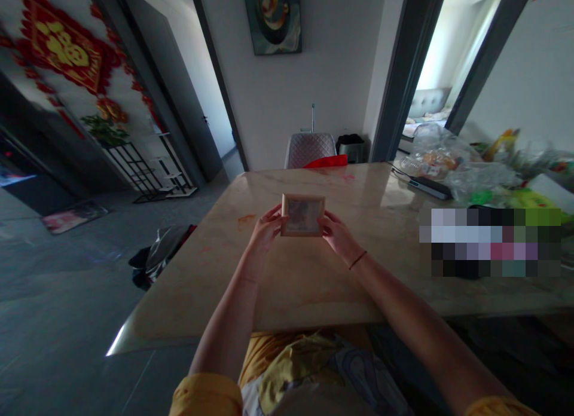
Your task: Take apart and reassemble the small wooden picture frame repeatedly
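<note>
Picture frame [303,232], held upright in two hands over the middle of the table. The largest item is the table [309,284] itself, a pale, glossy top with the seated person at its near edge. Left of the table, a black stand [147,171] bears a leafy plant [104,131] on the floor near the wall. Beyond the table's far edge is a grey quilted chair [305,150]. Higher up, on the wall to the left of the table, hangs a red and gold decoration [67,45]; a dark painting [274,15] hangs on the wall facing the table's far edge. Clear plastic bags [437,156] crowd the right part of the table. The frame, smaller than these, has a light border around a dim picture whose subject cannot be made out; whether its lower edge touches the table cannot be told. The left hand [268,226] pinches the frame's left side and the right hand [334,228] its right side. A slim black device [430,187] lies on the table beside the bags. Smallest is a thin dark band [357,259] on the right wrist, above the table.
</note>
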Tool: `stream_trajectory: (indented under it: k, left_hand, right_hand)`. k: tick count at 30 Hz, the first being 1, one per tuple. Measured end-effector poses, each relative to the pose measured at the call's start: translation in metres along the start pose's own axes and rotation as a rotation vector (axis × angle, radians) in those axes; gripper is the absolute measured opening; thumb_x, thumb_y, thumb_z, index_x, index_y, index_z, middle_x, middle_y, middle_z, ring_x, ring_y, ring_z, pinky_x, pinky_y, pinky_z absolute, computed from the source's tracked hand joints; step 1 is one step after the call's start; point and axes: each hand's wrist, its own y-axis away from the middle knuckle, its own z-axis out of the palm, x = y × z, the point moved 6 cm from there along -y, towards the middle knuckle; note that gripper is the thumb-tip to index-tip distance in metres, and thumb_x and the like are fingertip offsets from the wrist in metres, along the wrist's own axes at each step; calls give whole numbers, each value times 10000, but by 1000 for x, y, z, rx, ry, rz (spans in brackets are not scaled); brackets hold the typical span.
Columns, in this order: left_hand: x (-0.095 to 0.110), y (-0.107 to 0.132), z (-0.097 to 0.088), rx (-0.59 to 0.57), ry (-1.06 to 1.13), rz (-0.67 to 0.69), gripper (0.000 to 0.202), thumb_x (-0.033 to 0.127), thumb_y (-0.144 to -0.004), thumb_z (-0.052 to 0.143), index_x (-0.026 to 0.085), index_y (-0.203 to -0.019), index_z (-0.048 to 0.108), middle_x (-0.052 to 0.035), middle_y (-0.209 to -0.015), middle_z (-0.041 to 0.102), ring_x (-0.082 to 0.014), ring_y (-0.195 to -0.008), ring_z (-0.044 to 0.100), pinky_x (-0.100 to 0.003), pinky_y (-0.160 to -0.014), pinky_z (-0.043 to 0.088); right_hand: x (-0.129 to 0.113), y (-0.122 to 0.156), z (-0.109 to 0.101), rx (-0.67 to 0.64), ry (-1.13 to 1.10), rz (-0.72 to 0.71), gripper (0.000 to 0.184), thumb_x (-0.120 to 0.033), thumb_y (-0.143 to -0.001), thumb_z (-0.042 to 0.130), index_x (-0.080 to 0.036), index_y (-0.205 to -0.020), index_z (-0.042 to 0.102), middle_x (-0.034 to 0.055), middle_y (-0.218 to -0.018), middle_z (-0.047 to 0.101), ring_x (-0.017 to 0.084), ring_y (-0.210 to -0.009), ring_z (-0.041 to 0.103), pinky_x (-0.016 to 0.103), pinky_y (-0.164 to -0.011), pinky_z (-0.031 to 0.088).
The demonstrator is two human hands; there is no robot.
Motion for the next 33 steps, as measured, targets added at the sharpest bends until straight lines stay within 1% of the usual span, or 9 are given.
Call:
stream_trajectory:
  k: [3, 6, 9, 12, 15, 19, 25, 30, 33]
  left_hand:
    - [-1, 2, 1, -20, 27, -21, 562, 161, -574, 789, 239, -1114, 656, -6, -839, 690, -138, -766, 630, -230, -658, 459]
    - [-2, 3, 2, -51, 94, -48, 550, 176, -590, 787, 248, -1118, 651, 5, -801, 682, -104, -678, 599, -209, -610, 448]
    - [-4, 4, 6, -93, 138, -85, 558, 182, -598, 789, 267, -1129, 639, 26, -735, 660, -73, -573, 548, -185, -547, 424]
    - [-7, 5, 7, -119, 167, -124, 500, 231, -635, 783, 285, -1108, 633, 43, -688, 628, -65, -536, 525, -180, -526, 418]
    - [-17, 7, 8, -153, 141, -248, 351, 306, -679, 762, 250, -1006, 647, 26, -658, 608, -96, -567, 557, -229, -579, 474]
    - [-32, 8, 10, -194, 101, -375, 240, 327, -705, 740, 201, -880, 632, -25, -742, 642, -153, -670, 616, -343, -670, 528]
    - [-36, 6, 11, -159, 58, -345, 239, 326, -741, 703, 206, -939, 640, -49, -796, 655, -164, -689, 628, -352, -678, 529]
    - [-30, 9, 18, -167, -29, -228, 316, 279, -737, 706, 249, -1047, 654, -42, -887, 672, -142, -685, 635, -286, -643, 520]
    - [-32, 10, 21, -158, -135, -187, 308, 298, -729, 716, 229, -1027, 673, -55, -891, 685, -149, -671, 642, -251, -582, 506]
  right_hand:
    - [-11, 5, 7, -61, 50, -72, 393, -239, -691, 625, -224, -1083, 610, 37, -1033, 702, 190, -867, 664, 302, -707, 506]
    - [-22, 9, 13, -126, 111, -161, 391, -246, -708, 600, -237, -1099, 610, 29, -1078, 686, 190, -939, 647, 313, -770, 507]
    - [-26, 11, 15, -160, 100, -198, 402, -247, -696, 609, -246, -1098, 615, 24, -1086, 683, 190, -938, 647, 320, -793, 507]
    - [-24, 9, 10, -130, 93, -184, 407, -258, -685, 626, -239, -1091, 622, 29, -1058, 694, 196, -909, 656, 328, -782, 512]
    - [-23, 5, 2, -66, 119, -178, 405, -301, -688, 642, -229, -1086, 624, 38, -1012, 704, 205, -930, 656, 341, -804, 507]
    - [-25, 2, -5, -48, 177, -178, 423, -369, -689, 655, -225, -1086, 624, 53, -1016, 700, 221, -972, 648, 361, -838, 499]
    - [-20, -3, -8, -36, 164, -150, 490, -381, -658, 667, -218, -1118, 615, 60, -1036, 695, 213, -928, 655, 350, -804, 509]
    - [-17, -6, -11, 15, 126, -142, 455, -353, -647, 671, -210, -1078, 637, 53, -1003, 702, 201, -909, 654, 331, -795, 511]
    - [-16, -4, -12, 50, 52, -127, 423, -314, -639, 677, -206, -1047, 651, 44, -979, 708, 196, -884, 659, 324, -797, 513]
